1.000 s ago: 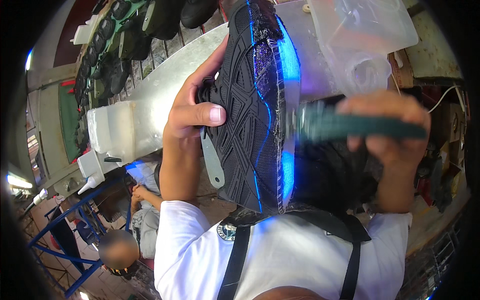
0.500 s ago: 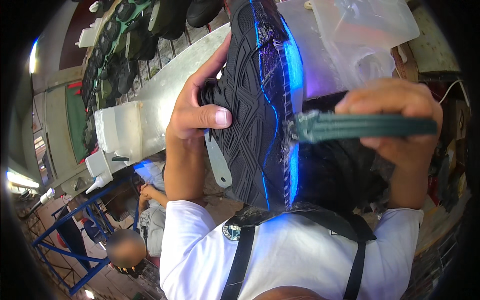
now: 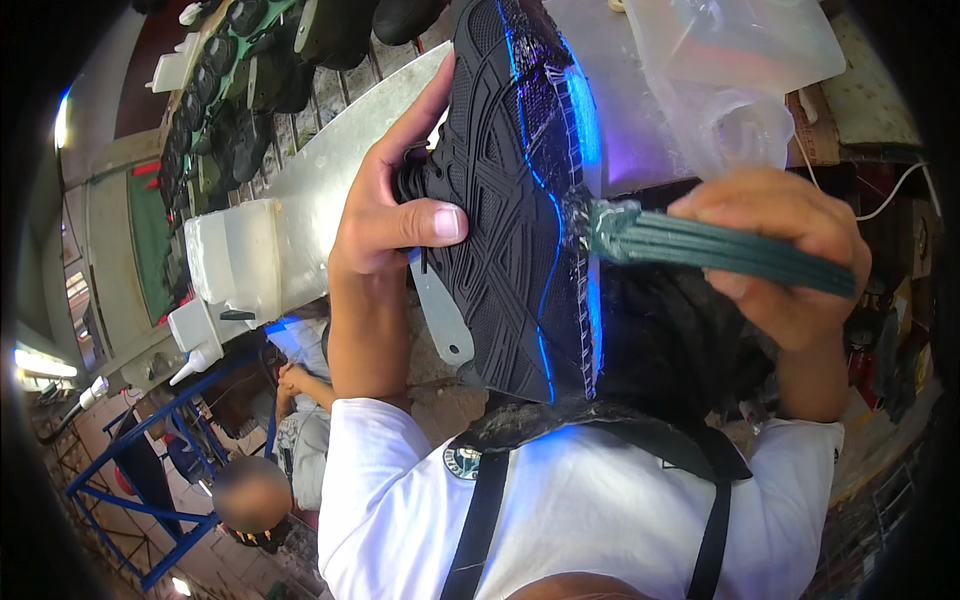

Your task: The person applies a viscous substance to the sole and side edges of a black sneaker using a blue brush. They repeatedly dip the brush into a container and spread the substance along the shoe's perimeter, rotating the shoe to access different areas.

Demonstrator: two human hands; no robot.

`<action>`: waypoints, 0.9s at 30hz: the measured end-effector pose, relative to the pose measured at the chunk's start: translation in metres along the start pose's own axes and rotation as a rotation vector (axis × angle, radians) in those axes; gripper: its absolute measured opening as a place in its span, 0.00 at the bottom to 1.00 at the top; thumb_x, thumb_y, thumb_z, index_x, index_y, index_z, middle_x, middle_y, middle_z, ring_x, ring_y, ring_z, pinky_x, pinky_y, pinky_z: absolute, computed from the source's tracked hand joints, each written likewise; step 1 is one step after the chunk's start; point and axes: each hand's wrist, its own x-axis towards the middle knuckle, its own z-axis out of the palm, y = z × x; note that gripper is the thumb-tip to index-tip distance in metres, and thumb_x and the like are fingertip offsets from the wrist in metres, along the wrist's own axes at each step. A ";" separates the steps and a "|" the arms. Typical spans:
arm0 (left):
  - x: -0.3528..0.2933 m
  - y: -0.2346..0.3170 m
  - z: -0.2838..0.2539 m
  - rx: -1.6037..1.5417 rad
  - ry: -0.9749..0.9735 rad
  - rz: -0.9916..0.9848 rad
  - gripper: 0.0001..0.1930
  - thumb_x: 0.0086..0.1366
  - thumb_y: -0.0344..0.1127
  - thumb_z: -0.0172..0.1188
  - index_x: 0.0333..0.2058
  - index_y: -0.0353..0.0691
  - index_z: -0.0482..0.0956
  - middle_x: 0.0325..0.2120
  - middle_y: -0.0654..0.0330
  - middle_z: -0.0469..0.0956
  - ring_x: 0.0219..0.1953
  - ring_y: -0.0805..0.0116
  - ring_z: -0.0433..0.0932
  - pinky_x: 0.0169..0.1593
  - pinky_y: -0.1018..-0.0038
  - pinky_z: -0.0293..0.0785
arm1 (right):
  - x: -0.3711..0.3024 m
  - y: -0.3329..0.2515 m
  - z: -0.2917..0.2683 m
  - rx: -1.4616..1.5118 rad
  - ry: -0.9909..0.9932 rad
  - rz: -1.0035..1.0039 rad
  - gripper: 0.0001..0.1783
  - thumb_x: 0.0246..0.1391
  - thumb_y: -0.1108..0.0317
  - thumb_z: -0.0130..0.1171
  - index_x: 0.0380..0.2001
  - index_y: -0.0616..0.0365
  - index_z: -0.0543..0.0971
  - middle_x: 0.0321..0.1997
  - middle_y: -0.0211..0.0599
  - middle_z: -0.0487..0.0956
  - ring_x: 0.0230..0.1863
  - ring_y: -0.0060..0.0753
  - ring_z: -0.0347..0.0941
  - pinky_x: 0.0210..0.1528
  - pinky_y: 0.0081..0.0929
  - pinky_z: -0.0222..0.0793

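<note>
My left hand [image 3: 395, 215] grips a black shoe upper [image 3: 505, 240] from its laced side, thumb lying on the patterned overlay. The upper is turned on its side, with a stitched lower edge toward my right. A bright blue line of light runs along its side and a wider blue strip glows by the stitching. My right hand [image 3: 785, 240] is closed around the green handle of a brush [image 3: 690, 240]. The dark brush tip touches the stitched edge near the middle of the upper. A flat grey piece with a hole [image 3: 440, 310] sticks out beside the upper, below my left thumb.
A rack of dark shoes [image 3: 240, 120] stands at the upper left, beside a pale metal surface [image 3: 310, 200]. A translucent box [image 3: 240, 260] and a white nozzle bottle [image 3: 195, 345] sit left. Clear plastic containers [image 3: 735, 60] lie upper right. Another person [image 3: 300, 440] is at lower left.
The brush tip has moved slightly up along the stitched edge, and the handle now slopes down to the right. The upper has tilted a little in my left hand.
</note>
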 end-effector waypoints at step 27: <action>0.001 0.005 0.001 0.099 0.060 0.002 0.54 0.43 0.31 0.72 0.69 0.29 0.53 0.63 0.44 0.65 0.62 0.56 0.71 0.65 0.67 0.62 | -0.003 -0.035 0.008 -0.056 0.081 0.279 0.12 0.48 0.77 0.64 0.38 0.69 0.79 0.31 0.47 0.82 0.37 0.41 0.81 0.41 0.31 0.77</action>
